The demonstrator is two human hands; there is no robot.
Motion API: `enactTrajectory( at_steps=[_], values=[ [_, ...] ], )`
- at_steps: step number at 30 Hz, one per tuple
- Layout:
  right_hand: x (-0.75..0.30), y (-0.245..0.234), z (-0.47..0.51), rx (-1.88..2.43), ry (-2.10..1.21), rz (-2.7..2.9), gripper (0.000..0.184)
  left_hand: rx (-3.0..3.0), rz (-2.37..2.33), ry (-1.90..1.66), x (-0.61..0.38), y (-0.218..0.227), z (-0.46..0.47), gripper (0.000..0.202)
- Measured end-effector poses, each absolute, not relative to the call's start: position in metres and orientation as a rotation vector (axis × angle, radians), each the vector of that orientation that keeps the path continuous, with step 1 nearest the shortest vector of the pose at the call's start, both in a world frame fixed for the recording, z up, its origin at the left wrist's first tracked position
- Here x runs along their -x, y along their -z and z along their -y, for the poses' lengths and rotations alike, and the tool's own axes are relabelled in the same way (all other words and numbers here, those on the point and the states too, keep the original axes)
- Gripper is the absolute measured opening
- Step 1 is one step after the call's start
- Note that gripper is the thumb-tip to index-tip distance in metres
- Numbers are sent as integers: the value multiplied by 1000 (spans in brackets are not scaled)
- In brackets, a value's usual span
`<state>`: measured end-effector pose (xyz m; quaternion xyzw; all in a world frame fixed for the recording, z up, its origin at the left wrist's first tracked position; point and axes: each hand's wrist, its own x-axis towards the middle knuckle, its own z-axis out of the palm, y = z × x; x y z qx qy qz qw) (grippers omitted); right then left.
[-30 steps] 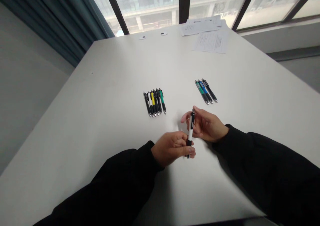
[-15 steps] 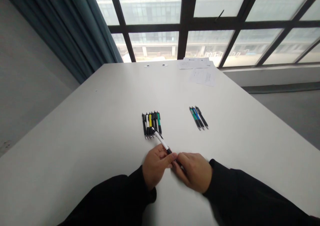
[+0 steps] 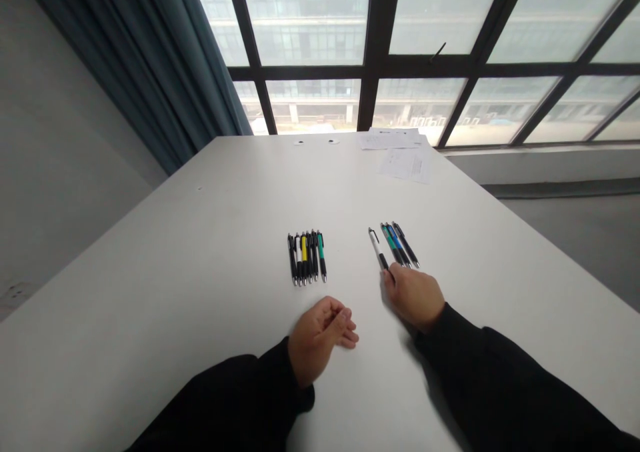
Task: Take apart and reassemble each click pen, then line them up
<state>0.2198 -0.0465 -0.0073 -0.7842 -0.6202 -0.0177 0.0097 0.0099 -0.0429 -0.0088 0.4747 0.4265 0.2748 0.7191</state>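
the right hand (image 3: 413, 299) rests on the white worktop (image 3: 165, 292), its fingers (image 3: 389, 276) curled down at the lower end of a slim white-and-black retractable pen (image 3: 377, 247). the pen lies flat and tilted, its clip end pointing away from the person, just left of a tight row of three slim pens (image 3: 399, 244) in green, blue and black. the fingertips seem to touch the pen's black lower section, but the hand partly hides the contact, so it is hard to say whether they grip it or only rest against it. the left hand (image 3: 320, 339) lies on the worktop nearer the person, its fingers (image 3: 345, 325) loosely curled and partly open, holding nothing. up and to its left sits a row of six slim pens (image 3: 307, 259) with black, white, yellow and green barrels. black long sleeves (image 3: 500, 372) cover both arms. near the far edge lie white printed paper sheets (image 3: 404, 165) and two small round discs (image 3: 315, 142), before a dark-framed window (image 3: 380, 59) and a blue-grey curtain (image 3: 135, 59).
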Motion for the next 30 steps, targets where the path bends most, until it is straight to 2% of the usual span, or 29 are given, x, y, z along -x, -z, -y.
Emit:
enactTrajectory(
  at_steps=[20, 30],
  values=[
    [-229, 6, 44, 2553, 56, 1805, 36, -1159, -912, -546, -6, 16, 42, 47],
    [-227, 4, 45, 2566, 37, 1710, 29, -1212, -892, -525, -3, 17, 42, 41]
  ],
)
